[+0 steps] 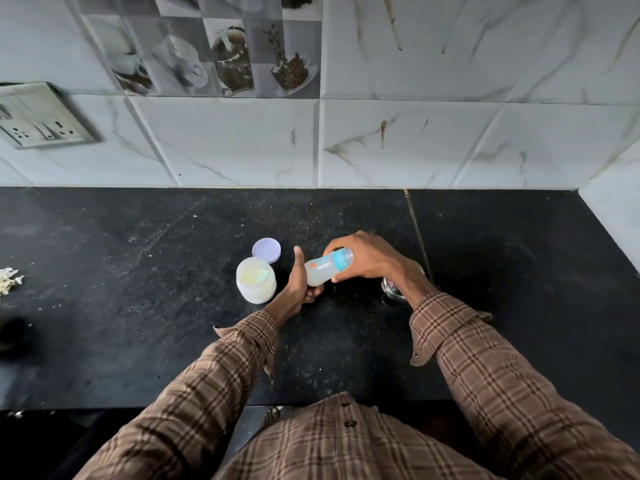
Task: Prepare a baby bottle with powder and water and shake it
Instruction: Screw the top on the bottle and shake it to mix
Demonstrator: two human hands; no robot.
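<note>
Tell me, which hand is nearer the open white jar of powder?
The left hand. It holds the bottle's base just right of the jar; the right hand grips the bottle's top, farther right.

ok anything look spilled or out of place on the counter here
No spill shows. The powder jar stands open, its lilac lid lying behind it on the black counter. Pale crumbly debris sits at the far left edge. The baby bottle is tilted between both hands.
</note>
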